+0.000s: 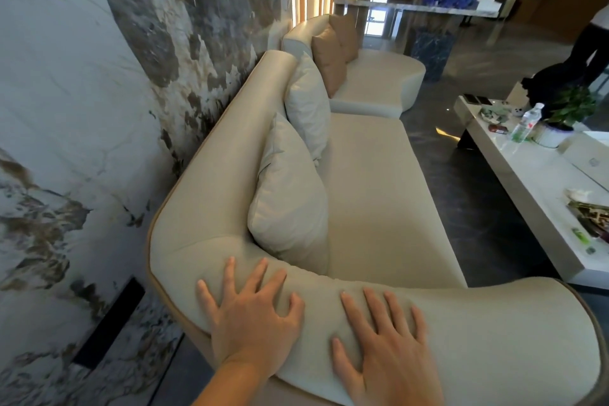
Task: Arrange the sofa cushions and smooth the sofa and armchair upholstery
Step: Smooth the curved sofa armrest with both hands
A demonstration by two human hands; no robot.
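- Left hand [253, 316] is lying open, fingers spread, pressing flat on the sofa [379, 181] armrest to smooth it.
- Cushions [290, 198] are leaning upright against the backrest, apparently already arranged.
- Right hand [385, 346] is lying open, palm down, beside the left, widening the pass.

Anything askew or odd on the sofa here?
Nothing damaged or spilled. The two pale grey cushions and two tan cushions lean tilted, overlapping unevenly along the cream sofa's backrest. Both hands lie flat on the armrest.
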